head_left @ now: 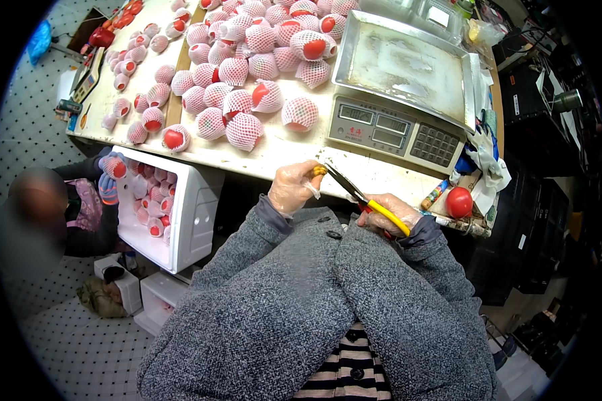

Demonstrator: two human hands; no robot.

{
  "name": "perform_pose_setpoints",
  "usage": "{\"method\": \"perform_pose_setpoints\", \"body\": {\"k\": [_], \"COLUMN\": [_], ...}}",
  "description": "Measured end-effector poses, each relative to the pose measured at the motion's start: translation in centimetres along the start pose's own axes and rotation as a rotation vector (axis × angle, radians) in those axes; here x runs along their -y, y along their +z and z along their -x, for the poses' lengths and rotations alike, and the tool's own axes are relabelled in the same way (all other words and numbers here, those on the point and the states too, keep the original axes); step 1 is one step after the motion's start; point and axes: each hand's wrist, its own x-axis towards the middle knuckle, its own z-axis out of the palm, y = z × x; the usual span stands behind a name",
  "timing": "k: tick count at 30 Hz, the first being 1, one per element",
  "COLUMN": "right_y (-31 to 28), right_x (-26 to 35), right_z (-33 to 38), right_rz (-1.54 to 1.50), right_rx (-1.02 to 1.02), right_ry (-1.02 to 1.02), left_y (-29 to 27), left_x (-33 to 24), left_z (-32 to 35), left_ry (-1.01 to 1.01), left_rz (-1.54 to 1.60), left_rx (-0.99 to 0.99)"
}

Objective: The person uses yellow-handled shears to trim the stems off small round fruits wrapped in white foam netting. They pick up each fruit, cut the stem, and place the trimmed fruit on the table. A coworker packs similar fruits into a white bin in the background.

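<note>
My left hand, in a thin clear glove, pinches a small yellow-brown piece between thumb and fingers; its kind is too small to make out. In my right hand, also gloved, is a pair of shears with yellow-and-red handles. Their long dark blades point up and left, with the tips close beside the piece. Both hands are in front of my grey coat, at the table's near edge. Ahead of them lies a round red fruit in a pink foam net.
A digital scale with a metal tray stands ahead on the table. Many netted fruits cover its left side. A bare red fruit sits at the right corner. At left, a gloved co-worker holds a netted fruit by a white foam box.
</note>
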Motion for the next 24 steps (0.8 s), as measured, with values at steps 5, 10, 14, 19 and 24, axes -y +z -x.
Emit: {"method": "perform_pose_setpoints", "body": {"k": [5, 10, 14, 19, 24], "right_y": [0.3, -0.6, -0.5, -0.8, -2.0], "right_x": [-2.4, -3.0, -4.0, -7.7, -5.7], "right_z": [-0.8, -1.0, -0.9, -3.6, -4.0], "right_rz": [0.295, 0.727, 0.746, 0.781, 0.764], "right_rx": [-0.223, -0.521, -0.589, -0.689, -0.725], "right_ry": [-0.148, 0.163, 0.268, 0.124, 0.213], "left_y": [0.7, 0.4, 0.1, 1.5, 3.1], "left_x": [1.7, 1.8, 3.1, 3.4, 3.0], "left_z": [0.0, -0.4, 0.1, -0.4, -1.7], "left_ry": [0.050, -0.480, -0.484, -0.650, -0.645], "left_rz": [0.034, 0.740, 0.966, 1.031, 1.014], "left_rx": [-0.053, -0.036, 0.103, 0.117, 0.131]}}
